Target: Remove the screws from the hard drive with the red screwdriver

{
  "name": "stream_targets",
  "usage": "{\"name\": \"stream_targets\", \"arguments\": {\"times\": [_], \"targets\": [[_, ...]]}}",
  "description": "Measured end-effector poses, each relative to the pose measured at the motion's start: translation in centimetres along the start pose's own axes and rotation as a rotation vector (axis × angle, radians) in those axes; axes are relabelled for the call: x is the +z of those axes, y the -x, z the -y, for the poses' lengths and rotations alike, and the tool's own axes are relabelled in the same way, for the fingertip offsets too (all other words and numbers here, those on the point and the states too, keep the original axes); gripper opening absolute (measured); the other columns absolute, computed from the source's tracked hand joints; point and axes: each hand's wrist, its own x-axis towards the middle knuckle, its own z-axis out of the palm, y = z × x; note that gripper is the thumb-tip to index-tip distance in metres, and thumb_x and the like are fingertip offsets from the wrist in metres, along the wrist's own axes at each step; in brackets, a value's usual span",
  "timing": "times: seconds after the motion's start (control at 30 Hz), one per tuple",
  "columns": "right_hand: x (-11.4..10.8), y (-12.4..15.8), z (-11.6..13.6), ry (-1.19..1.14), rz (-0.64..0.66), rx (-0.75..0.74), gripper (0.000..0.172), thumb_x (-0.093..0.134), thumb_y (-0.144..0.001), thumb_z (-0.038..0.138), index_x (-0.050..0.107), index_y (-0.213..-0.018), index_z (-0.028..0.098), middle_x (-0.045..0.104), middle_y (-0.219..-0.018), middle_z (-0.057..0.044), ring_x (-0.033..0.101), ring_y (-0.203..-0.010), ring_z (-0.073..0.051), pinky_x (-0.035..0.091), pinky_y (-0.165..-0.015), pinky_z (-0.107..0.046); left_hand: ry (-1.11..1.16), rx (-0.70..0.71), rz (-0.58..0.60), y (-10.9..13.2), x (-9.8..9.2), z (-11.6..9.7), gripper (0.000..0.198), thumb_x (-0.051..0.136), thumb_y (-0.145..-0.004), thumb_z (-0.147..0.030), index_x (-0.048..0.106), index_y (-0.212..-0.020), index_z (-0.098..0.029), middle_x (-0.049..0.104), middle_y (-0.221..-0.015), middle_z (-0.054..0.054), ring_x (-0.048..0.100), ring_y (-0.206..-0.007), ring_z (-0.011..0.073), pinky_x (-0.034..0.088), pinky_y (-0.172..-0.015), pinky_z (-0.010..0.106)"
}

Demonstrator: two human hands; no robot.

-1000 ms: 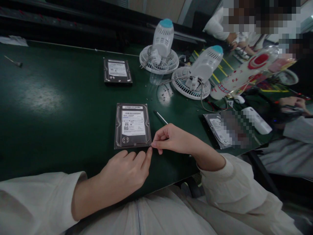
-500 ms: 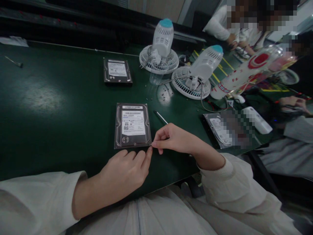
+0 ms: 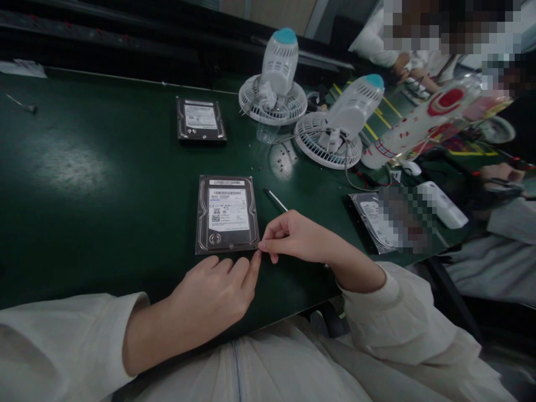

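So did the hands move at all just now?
No, nothing visibly moved. The left hand and the right hand stay fingertip to fingertip at the near right corner of the hard drive, and the screwdriver lies behind the right hand as before.

Hard drive (image 3: 226,241) before you: grey metal casing, dull sheen; white paper label (image 3: 228,209). Table (image 3: 104,184): dark green, smooth, mostly matt. Screwdriver (image 3: 275,200) shaft: bright metal. Fans (image 3: 274,84): white ribbed plastic. Your sleeves (image 3: 62,346): white cloth.
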Motion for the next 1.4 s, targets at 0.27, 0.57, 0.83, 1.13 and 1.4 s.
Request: {"name": "stream_targets", "arguments": {"times": [0.27,0.57,0.83,1.13,1.4], "targets": [[-0.2,0.1,0.0,0.009,0.005,-0.012,0.020,0.067,-0.080,0.028,0.066,-0.069,0.011,0.064,-0.056,0.001,0.046,-0.050,-0.004,0.031,-0.054,-0.021,-0.004,0.005,0.004,-0.1,0.0,0.0,0.044,0.066,-0.085,-0.015,0.066,-0.127,-0.003,0.065,-0.075,0.003,0.061,-0.059,0.0173,0.039,-0.052,0.032],[-0.2,0.4,-0.5,0.047,-0.026,-0.050,0.022,0.060,-0.085,0.028,0.069,-0.073,0.011,0.065,-0.057,0.001,0.046,-0.047,-0.003,0.035,-0.052,-0.020,0.020,-0.002,-0.018,0.2,0.0,0.0,0.043,0.065,-0.086,-0.015,0.066,-0.126,-0.002,0.063,-0.074,0.002,0.060,-0.059,0.0172,0.037,-0.053,0.033],[0.7,2.8,-0.8,0.237,-0.320,-0.121,0.023,0.061,-0.087,0.034,0.070,-0.076,0.016,0.070,-0.071,-0.003,0.060,-0.065,-0.010,0.045,-0.063,-0.024,0.025,-0.001,-0.010,0.2,0.0,-0.1,0.050,0.068,-0.084,-0.016,0.063,-0.132,-0.003,0.062,-0.075,0.001,0.057,-0.059,0.0171,0.035,-0.053,0.033],[-0.2,5.7,-5.4,0.537,-0.905,0.015,0.051,0.080,-0.071,0.044,0.057,-0.107,0.016,0.064,-0.105,-0.013,0.061,-0.092,-0.026,0.044,-0.079,-0.037,-0.001,-0.020,-0.057,-0.6,-0.7,0.1,0.043,0.061,-0.091,-0.017,0.064,-0.133,-0.008,0.063,-0.090,0.006,0.053,-0.082,0.0214,0.036,-0.067,0.036],[-1.2,6.1,-6.4,0.457,-0.947,-0.043,0.030,0.073,-0.077,0.044,0.059,-0.085,0.018,0.065,-0.071,-0.001,0.060,-0.062,-0.013,0.042,-0.058,-0.026,-0.031,-0.024,0.004,-0.6,-0.3,-0.1,0.047,0.065,-0.089,-0.018,0.063,-0.135,-0.010,0.061,-0.084,0.004,0.052,-0.077,0.0213,0.032,-0.065,0.036]]}}
